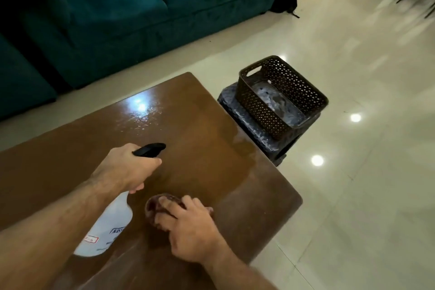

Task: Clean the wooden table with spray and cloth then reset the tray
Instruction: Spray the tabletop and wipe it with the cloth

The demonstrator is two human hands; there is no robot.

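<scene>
The glossy brown wooden surface (200,125) is glistening wet toward its far side. The translucent white spray bottle with a black trigger head (110,221) is tilting, its long axis running from near-left up to the nozzle, which is pointing far-right. The left hand (127,167) is curling its fingers around the bottle's neck. The right hand (190,226) is pressing spread fingers on the dark brown crumpled cloth (157,205).
</scene>
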